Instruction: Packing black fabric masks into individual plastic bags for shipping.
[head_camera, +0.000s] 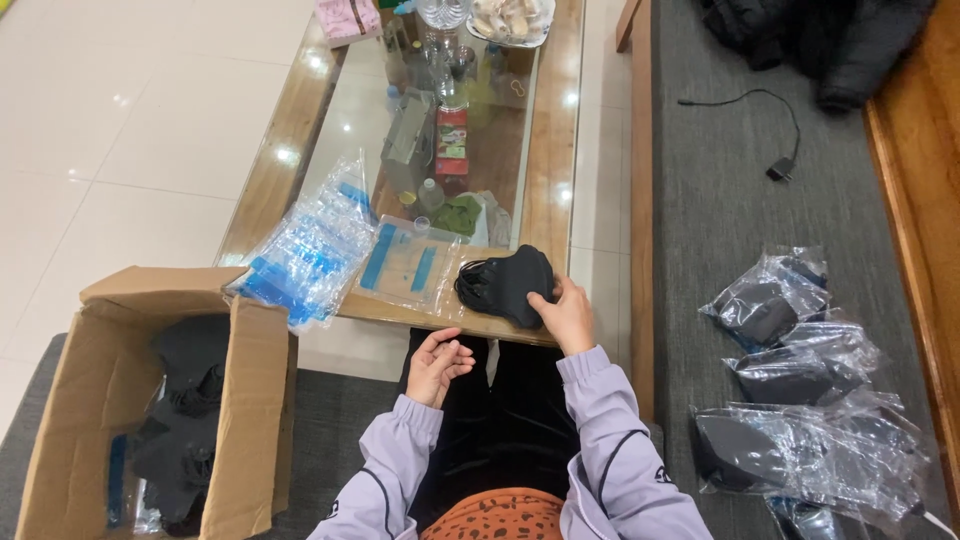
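1. A fan of clear plastic bags with blue strips (305, 255) lies on the tabletop (560, 150) near its left edge; one flat bag (408, 266) lies just beside it.
2. Clear bags holding black masks (800, 400) lie on the grey sofa at right.
3. An open cardboard box (70, 400) at left holds black masks.
4. The right hand (566, 314) presses on a stack of black masks (508, 283) at the tabletop's near edge.
5. The left hand (438, 364) hovers half-curled, empty, over the lap.

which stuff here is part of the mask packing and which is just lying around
In use: black masks under the right hand; left hand empty; flat clear bags; cardboard box of masks; packed masks on the sofa.

Lying about: bottles, plate, cable, dark jacket.
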